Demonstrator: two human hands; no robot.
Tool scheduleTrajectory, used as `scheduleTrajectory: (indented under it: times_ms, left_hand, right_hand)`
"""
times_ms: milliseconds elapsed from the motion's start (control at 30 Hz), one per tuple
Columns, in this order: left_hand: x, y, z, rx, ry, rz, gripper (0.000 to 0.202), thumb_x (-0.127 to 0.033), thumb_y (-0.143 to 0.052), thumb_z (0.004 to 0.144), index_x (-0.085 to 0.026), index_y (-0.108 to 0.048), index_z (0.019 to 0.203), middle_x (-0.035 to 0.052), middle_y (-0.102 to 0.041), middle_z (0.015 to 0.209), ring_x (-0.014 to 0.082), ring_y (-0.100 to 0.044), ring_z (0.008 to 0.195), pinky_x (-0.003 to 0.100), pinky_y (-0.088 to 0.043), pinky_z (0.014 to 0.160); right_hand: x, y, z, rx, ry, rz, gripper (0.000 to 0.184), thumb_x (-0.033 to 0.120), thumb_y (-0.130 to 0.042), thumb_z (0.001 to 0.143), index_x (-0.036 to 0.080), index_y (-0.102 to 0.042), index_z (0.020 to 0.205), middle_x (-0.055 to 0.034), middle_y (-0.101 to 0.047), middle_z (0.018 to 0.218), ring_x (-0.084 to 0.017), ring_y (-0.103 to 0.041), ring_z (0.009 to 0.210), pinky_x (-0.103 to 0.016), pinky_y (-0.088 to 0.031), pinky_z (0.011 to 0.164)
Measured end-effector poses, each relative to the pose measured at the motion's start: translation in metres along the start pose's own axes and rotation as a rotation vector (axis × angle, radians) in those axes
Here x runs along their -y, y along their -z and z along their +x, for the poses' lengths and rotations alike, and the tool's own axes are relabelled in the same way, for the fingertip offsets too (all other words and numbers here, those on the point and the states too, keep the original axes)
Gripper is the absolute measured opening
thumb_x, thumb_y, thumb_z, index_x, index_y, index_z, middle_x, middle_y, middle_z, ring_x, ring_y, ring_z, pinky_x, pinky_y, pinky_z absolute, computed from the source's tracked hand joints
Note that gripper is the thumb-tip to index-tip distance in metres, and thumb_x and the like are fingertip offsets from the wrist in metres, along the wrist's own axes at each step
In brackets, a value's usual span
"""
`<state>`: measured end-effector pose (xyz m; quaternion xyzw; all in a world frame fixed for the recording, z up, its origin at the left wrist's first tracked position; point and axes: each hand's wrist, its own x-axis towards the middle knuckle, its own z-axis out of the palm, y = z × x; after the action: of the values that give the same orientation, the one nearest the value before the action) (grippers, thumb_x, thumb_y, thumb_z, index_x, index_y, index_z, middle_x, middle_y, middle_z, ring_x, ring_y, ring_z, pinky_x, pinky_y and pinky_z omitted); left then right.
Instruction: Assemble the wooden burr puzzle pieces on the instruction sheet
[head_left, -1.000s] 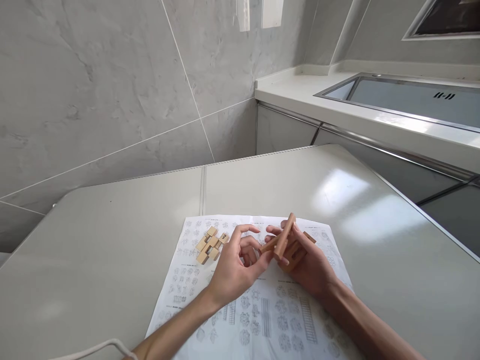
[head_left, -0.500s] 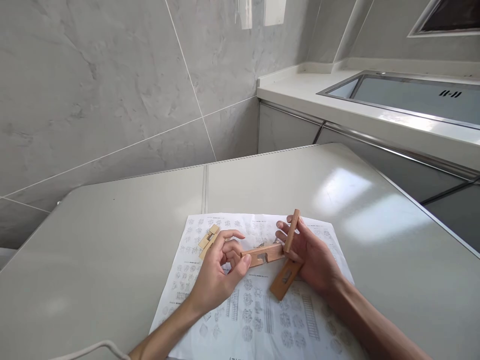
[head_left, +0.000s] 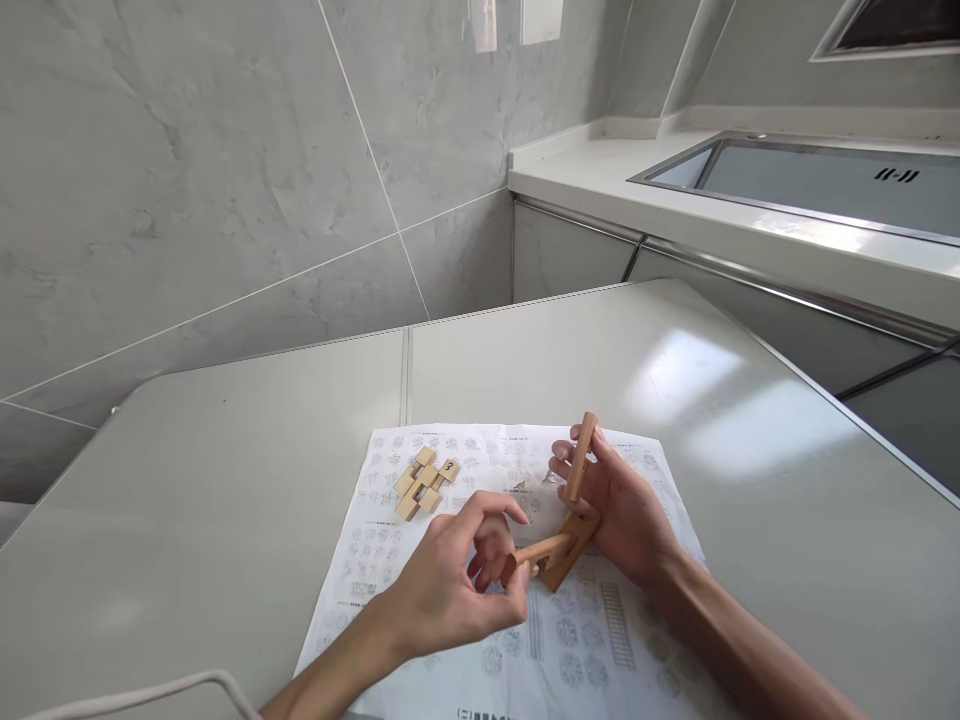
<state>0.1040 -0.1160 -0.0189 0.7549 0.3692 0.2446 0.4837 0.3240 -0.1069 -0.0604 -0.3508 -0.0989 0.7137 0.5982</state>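
Observation:
My left hand [head_left: 469, 570] pinches a brown notched wooden puzzle piece [head_left: 544, 550] between thumb and finger. That piece points right, and its far end meets a flat slotted wooden puzzle piece [head_left: 556, 578]. My right hand [head_left: 626, 510] holds a narrow wooden puzzle piece [head_left: 581, 457] upright between thumb and fingers. The slotted piece hangs below that palm; whether the right fingers also grip it is hidden. On the paper to the left sits a pale interlocked wooden puzzle [head_left: 426, 483] marked with a 3.
A sheet of printed puzzle diagrams [head_left: 352, 560] lies under both hands on the light table [head_left: 187, 500]. A white cable [head_left: 172, 685] crosses the lower left. Beyond the table stand a grey tiled wall [head_left: 225, 180] and a counter [head_left: 555, 175] with a sink [head_left: 802, 185].
My left hand has moved right and down, turning the notched piece toward the slotted one. The pale puzzle is now uncovered. My right hand keeps its grip nearly in place.

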Motion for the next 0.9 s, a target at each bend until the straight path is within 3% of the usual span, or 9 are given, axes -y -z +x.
scheduleTrajectory:
  times_ms: [167,433,667,900]
  left_hand:
    - [-0.010,-0.003,0.009,0.027,-0.151,0.128,0.046,-0.007,-0.065,0.084,-0.028,-0.051,0.122,-0.0115,-0.041,0.070,0.0083,-0.047,0.057,0.019,-0.043,0.056]
    - [-0.021,-0.007,0.028,0.111,-0.324,0.308,0.025,-0.011,-0.066,0.097,-0.023,-0.054,0.116,-0.0116,-0.045,0.067,0.0075,-0.044,0.053,0.022,-0.040,0.055]
    - [-0.028,-0.003,0.039,0.174,-0.221,0.285,0.030,-0.010,-0.068,0.093,-0.022,-0.057,0.119,-0.0120,-0.042,0.066,0.0086,-0.045,0.053,0.021,-0.038,0.053]
    - [-0.031,-0.008,0.045,0.201,-0.221,0.348,0.026,-0.011,-0.069,0.094,-0.020,-0.059,0.115,-0.0100,-0.053,0.068,0.0093,-0.050,0.055,0.021,-0.038,0.054]
  right_hand:
    - [0.000,0.001,-0.003,0.003,-0.012,-0.039,0.033,0.059,-0.080,0.093,0.027,-0.069,0.098,0.0018,-0.063,0.091,-0.009,-0.036,0.057,-0.018,-0.038,0.046]
    - [0.002,0.001,-0.005,-0.014,-0.015,-0.033,0.033,0.060,-0.077,0.095,0.029,-0.068,0.099,0.0025,-0.062,0.091,-0.011,-0.035,0.058,-0.021,-0.038,0.049]
    - [0.004,-0.001,-0.009,0.001,-0.013,-0.092,0.036,0.064,-0.072,0.097,0.028,-0.065,0.098,0.0025,-0.058,0.091,-0.013,-0.041,0.061,-0.024,-0.044,0.053]
    - [0.004,-0.003,-0.010,-0.024,-0.042,-0.040,0.039,0.065,-0.078,0.092,0.030,-0.063,0.100,0.0035,-0.056,0.086,-0.012,-0.043,0.056,-0.026,-0.045,0.048]
